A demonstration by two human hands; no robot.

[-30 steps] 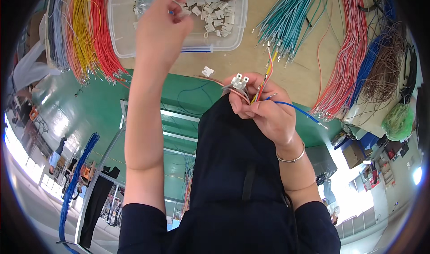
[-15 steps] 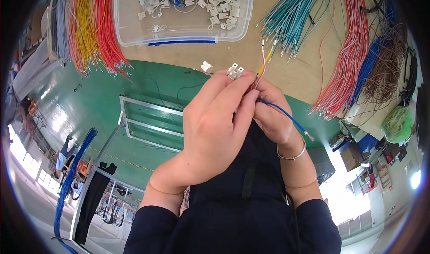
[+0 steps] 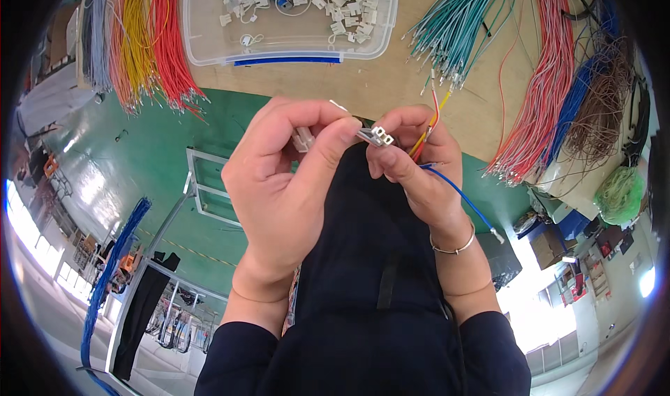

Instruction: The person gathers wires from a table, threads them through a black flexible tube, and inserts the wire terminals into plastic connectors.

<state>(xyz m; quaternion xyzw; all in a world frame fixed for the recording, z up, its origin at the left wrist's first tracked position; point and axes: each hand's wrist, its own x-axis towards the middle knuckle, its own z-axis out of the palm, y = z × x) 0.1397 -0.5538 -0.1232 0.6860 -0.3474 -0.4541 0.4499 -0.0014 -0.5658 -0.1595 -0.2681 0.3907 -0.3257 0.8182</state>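
Blocky plastic connector (image 3: pixel 382 137), left hand (image 3: pixel 286 176) pinching gray wires (image 3: pixel 365 135), right hand (image 3: pixel 427 169) clasping coloured wires (image 3: pixel 444 105)

The person wears dark navy clothing (image 3: pixel 377 350) with short sleeves (image 3: pixel 236 354) and a narrow, darker strip (image 3: pixel 386 284) on the front. A thin, silvery bracelet (image 3: pixel 453 250) circles the right wrist (image 3: pixel 452 232); the hands (image 3: pixel 279 180) are bare.

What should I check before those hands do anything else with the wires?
1. Small white plastic connector, holes visible: ok.
2. Left hand pinching thin grey insulated wires at the connector: ok.
3. Right hand holding yellow insulated wire and blue insulated wire: ok.
4. Yellow and blue ends together: not ok, pointing apart.
5. Wires pushed fully into the connector: cannot tell.
6. More white plastic connectors in the clear plastic box: ok.
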